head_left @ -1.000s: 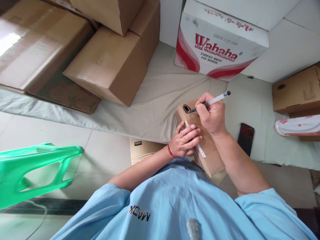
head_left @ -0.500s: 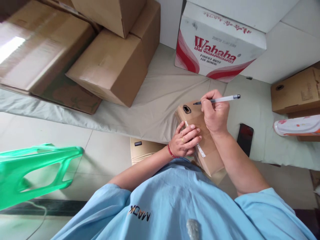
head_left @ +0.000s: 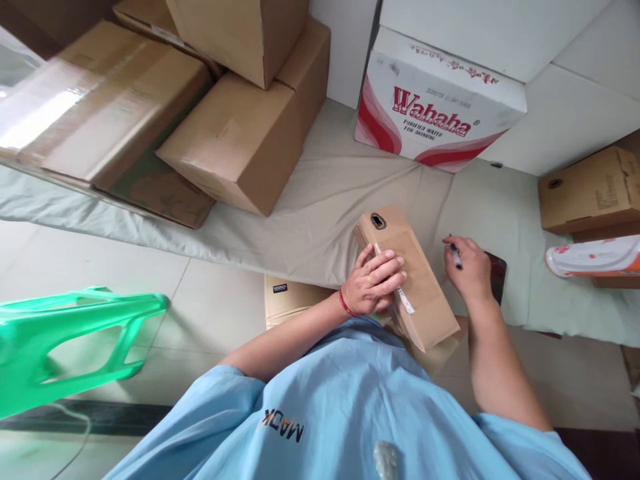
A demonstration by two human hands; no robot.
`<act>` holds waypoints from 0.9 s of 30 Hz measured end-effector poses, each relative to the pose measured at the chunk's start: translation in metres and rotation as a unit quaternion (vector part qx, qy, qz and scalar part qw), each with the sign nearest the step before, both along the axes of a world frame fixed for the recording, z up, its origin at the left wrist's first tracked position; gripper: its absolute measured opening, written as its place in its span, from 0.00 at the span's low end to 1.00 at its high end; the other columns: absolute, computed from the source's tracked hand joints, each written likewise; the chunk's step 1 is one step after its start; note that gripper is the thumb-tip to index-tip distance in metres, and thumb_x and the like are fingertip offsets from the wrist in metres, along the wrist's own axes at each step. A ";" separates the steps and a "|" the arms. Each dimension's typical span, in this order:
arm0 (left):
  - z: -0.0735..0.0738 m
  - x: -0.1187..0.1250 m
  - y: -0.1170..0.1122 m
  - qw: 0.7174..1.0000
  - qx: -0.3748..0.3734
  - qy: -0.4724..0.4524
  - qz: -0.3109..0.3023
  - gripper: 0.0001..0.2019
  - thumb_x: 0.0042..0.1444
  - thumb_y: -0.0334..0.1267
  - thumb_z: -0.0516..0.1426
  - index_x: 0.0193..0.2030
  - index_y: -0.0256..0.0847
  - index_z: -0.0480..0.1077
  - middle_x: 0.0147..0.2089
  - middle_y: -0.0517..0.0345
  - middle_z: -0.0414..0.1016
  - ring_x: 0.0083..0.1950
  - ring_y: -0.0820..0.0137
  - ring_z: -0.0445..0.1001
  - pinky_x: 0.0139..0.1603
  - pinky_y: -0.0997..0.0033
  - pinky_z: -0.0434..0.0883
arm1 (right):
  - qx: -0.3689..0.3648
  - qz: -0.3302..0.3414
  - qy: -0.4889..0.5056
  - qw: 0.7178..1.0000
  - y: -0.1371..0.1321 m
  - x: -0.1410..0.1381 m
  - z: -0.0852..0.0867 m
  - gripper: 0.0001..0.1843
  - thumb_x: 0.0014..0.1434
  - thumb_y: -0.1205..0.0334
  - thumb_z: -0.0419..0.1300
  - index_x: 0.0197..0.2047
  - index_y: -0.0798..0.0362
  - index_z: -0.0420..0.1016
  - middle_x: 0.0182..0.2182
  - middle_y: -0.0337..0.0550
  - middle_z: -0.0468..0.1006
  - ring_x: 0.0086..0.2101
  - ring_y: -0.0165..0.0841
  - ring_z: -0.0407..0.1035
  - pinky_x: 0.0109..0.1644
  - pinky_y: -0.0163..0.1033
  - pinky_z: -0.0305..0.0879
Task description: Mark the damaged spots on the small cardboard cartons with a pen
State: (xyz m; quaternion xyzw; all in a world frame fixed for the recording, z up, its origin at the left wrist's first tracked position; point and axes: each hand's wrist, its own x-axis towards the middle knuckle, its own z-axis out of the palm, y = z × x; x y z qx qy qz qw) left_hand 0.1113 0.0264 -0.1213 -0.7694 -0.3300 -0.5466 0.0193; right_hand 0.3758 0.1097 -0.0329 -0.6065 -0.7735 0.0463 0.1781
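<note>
A brown cardboard file box (head_left: pixel 430 287) with a ringed finger hole near its far end rests tilted at my lap, against the cloth-covered surface. My left hand (head_left: pixel 375 283) grips its left edge, fingers laid across the upper face over a white label strip. To the right of the box, my right hand (head_left: pixel 467 267) is closed around a pen (head_left: pixel 456 257), apart from the box. Most of the pen is hidden by the fingers. A black phone (head_left: pixel 497 277) lies just beyond that hand, partly covered by it.
Large cardboard cartons (head_left: pixel 235 140) are stacked at the back left. A white and red water carton (head_left: pixel 430 107) stands against the wall. At the right are another brown file box (head_left: pixel 585 190) and a white patterned package (head_left: pixel 595 257). A green plastic stool (head_left: pixel 135 333) is on the floor at left.
My right hand has moved off the box, right and toward me, taking the pen with it. The pen has swung round in the fingers. My left hand stays on the box.
</note>
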 end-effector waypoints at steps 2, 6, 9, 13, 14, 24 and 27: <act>-0.002 0.000 -0.001 1.000 -0.006 0.000 -0.004 0.24 0.74 0.41 0.48 0.73 0.44 0.67 0.68 0.48 0.80 0.82 0.58 0.65 0.88 0.41 0.50 | -0.040 -0.015 -0.023 0.999 -0.014 0.006 -0.015 0.23 0.67 0.60 0.53 0.57 0.54 0.83 0.47 0.56 0.83 0.44 0.44 0.78 0.50 0.48 0.73; 0.001 -0.002 0.000 1.000 0.001 -0.002 0.003 0.22 0.75 0.41 0.48 0.71 0.43 0.69 0.66 0.47 0.82 0.81 0.58 0.67 0.87 0.41 0.54 | -0.042 -0.083 0.018 0.996 -0.039 0.026 -0.029 0.32 0.63 0.58 0.55 0.69 0.56 0.73 0.52 0.57 0.81 0.43 0.44 0.74 0.54 0.52 0.73; 0.004 -0.003 0.001 1.000 0.019 -0.005 0.013 0.22 0.75 0.40 0.48 0.70 0.42 0.70 0.63 0.47 0.83 0.82 0.59 0.66 0.86 0.43 0.56 | 0.032 -0.205 0.006 0.978 -0.058 0.056 -0.032 0.39 0.63 0.52 0.59 0.73 0.60 0.66 0.59 0.66 0.77 0.58 0.56 0.69 0.65 0.65 0.66; 0.004 -0.002 0.001 0.999 0.026 -0.008 0.020 0.21 0.75 0.39 0.48 0.69 0.42 0.70 0.63 0.47 0.83 0.83 0.59 0.64 0.86 0.43 0.58 | -0.011 -0.360 -0.043 0.932 -0.081 0.091 -0.038 0.55 0.62 0.40 0.63 0.78 0.72 0.53 0.67 0.86 0.68 0.67 0.72 0.62 0.69 0.75 0.58; 0.004 -0.002 0.002 0.999 0.027 -0.009 0.022 0.22 0.75 0.39 0.48 0.70 0.42 0.70 0.63 0.47 0.83 0.82 0.59 0.64 0.85 0.42 0.58 | -0.043 -0.369 -0.053 0.927 -0.086 0.095 -0.039 0.57 0.63 0.39 0.62 0.78 0.76 0.52 0.67 0.89 0.67 0.67 0.74 0.63 0.69 0.75 0.57; 0.005 0.000 0.004 0.999 0.044 -0.021 0.020 0.22 0.75 0.39 0.48 0.71 0.39 0.70 0.65 0.42 0.82 0.84 0.58 0.61 0.86 0.42 0.57 | -0.090 -0.392 -0.066 0.913 -0.082 0.072 -0.040 0.57 0.60 0.35 0.65 0.74 0.75 0.61 0.61 0.84 0.74 0.63 0.70 0.68 0.69 0.69 0.61; 0.003 0.000 0.004 0.999 0.042 -0.018 0.014 0.23 0.75 0.39 0.49 0.73 0.41 0.68 0.67 0.42 0.80 0.84 0.57 0.61 0.85 0.40 0.60 | -0.115 -0.438 -0.049 0.890 -0.071 0.077 -0.038 0.57 0.54 0.32 0.68 0.69 0.73 0.68 0.61 0.84 0.72 0.64 0.71 0.66 0.71 0.67 0.61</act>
